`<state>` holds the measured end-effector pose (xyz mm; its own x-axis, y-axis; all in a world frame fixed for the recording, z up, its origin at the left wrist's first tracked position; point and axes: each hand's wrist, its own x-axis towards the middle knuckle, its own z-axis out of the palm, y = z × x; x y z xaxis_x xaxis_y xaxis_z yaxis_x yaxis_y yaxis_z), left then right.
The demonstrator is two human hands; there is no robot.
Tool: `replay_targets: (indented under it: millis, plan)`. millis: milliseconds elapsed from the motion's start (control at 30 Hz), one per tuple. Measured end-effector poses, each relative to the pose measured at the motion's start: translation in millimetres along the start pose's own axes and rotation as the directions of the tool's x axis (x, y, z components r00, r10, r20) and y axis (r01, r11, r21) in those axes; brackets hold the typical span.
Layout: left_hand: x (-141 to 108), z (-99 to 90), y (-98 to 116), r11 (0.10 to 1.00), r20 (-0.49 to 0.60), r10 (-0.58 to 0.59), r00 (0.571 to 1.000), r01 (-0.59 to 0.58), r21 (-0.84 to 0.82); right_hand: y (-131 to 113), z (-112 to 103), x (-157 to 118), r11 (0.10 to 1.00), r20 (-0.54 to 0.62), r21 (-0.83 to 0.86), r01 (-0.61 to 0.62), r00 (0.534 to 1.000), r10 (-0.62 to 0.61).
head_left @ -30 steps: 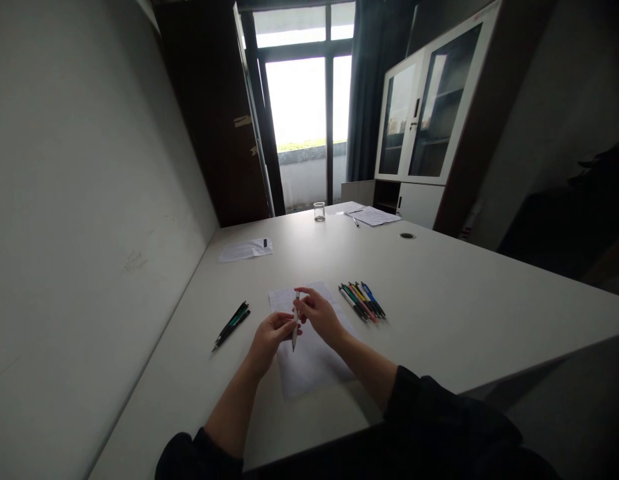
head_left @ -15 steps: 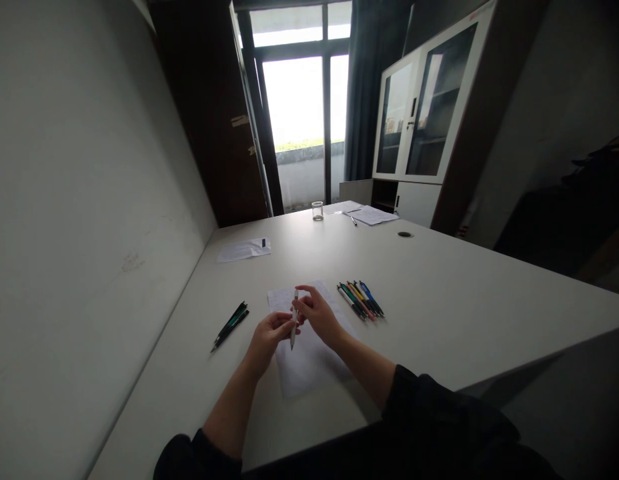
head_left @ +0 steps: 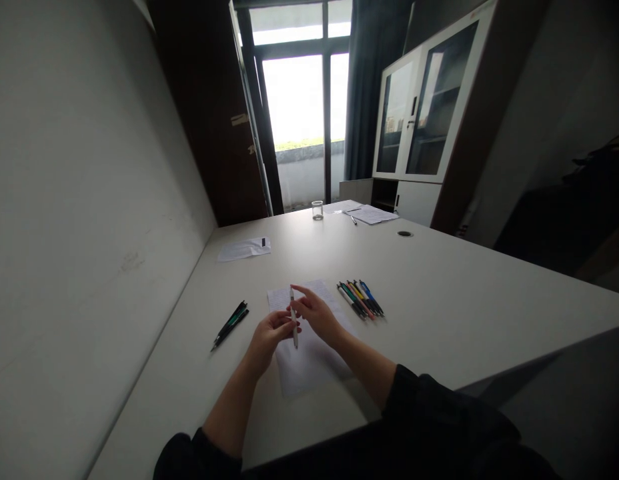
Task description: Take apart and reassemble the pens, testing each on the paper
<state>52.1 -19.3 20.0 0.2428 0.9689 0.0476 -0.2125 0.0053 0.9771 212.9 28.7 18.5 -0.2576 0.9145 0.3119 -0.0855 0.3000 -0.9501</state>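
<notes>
Both my hands are close together over a sheet of paper (head_left: 307,373), fingers closed on one white pen (head_left: 293,316); whether they touch each other behind it, I cannot tell. My left hand (head_left: 265,339) pinches the lower barrel, thumb on top, seemingly to steady it. My right hand (head_left: 315,315) grips higher, its index finger stretched to the far end, a hold that probably lets that fingertip bear on the end while the barrel stays firm. The pen points roughly from 12 to 6 o'clock, perhaps so both hands reach it evenly.

At 2 o'clock from it, coloured pens (head_left: 360,300) lie slanted side by side, likely to keep each distinct. At 9 o'clock, darker pens (head_left: 230,326) lie together, well apart from that row, as if grouped separately.
</notes>
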Motion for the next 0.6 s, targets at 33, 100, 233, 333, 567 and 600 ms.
replay_targets:
  millis: [33, 100, 233, 333, 567, 600]
  plan:
    - [0, -0.3, 0, 1.0, -0.002, 0.001, 1.0, -0.001, -0.006, 0, 0, 0, 0.999, -0.016, -0.035, 0.008, 1.0, -0.008]
    - [1, -1.3, 0, 1.0, -0.017, 0.011, 1.0, -0.011, -0.026, -1, -2, 0, 0.995, -0.053, -0.097, 0.024, 0.998, -0.029]
    - [4, -5.9, -3, 0.995, -0.103, 0.046, 0.994, -0.055, -0.084, 3, -8, 2, 0.975, -0.112, -0.223, 0.019, 0.993, -0.045]
    - [7, -11.3, -5, 0.984, -0.185, 0.067, 0.98, -0.095, -0.15, 9, -13, 1, 0.948, -0.028, -0.318, -0.02, 1.0, 0.012]
    - [8, -17.0, -7, 0.97, -0.278, 0.105, 0.955, -0.16, -0.182, 13, -12, -5, 0.931, 0.278, -0.362, -0.036, 0.95, 0.145]
    - [8, -17.1, -7, 0.973, -0.283, 0.102, 0.954, -0.155, -0.172, 13, -12, -6, 0.929, 0.283, -0.368, -0.029, 0.949, 0.141]
